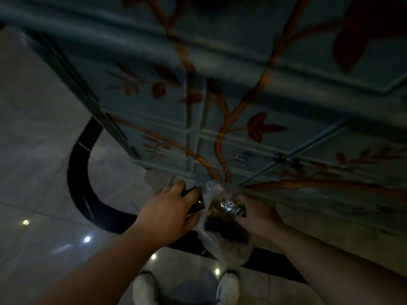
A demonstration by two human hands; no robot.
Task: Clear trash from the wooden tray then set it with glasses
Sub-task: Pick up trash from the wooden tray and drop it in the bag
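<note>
A clear plastic bag (222, 241) hangs between my hands, low in the head view, with dark trash and a crumpled silver foil wrapper (230, 205) showing at its mouth. My left hand (169, 214) grips a dark wrapper (196, 201) at the bag's left edge. My right hand (257, 213) holds the bag's right rim and presses on the foil. No wooden tray and no glasses are in view. The scene is dim and blurred.
A blue cabinet (220, 95) painted with orange branches and red leaves fills the upper view, just beyond my hands. Below lies a glossy grey tiled floor (39, 172) with a curved black inlay (81, 183). My white shoes (145, 289) show at the bottom.
</note>
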